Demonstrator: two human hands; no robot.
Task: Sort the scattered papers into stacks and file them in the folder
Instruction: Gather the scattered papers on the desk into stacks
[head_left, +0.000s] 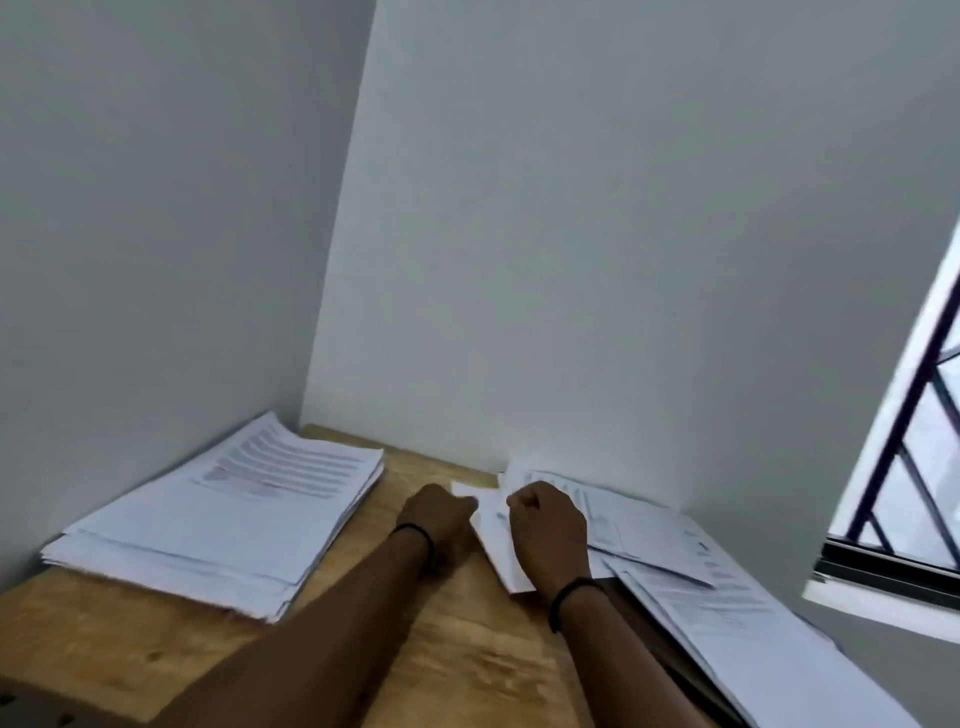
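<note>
Far left, against the wall: a thick stack of papers (223, 514), printed, squared fairly neat, flat on the wooden table (363, 649). Well apart from both hands.

Toward the middle: the left hand (441, 514), a dark band at the wrist, fingers curled, pinching the left edge of a loose sheet (491, 530). Knuckles low, close to the tabletop.

Just beside it: the right hand (550, 540), also banded at the wrist, fingers curled in, gripping the same sheet from its right side. Sheet between the two hands, partly hidden under the right one, its near corner out past the wrist.

Further right: a spread pile of papers (717, 587), overlapping and untidy, along the wall and down the table edge, touching the held sheet. Something dark (649, 634) under that pile; whether the folder, could not tell.

Far right: a window (909, 467) with dark bars.
</note>
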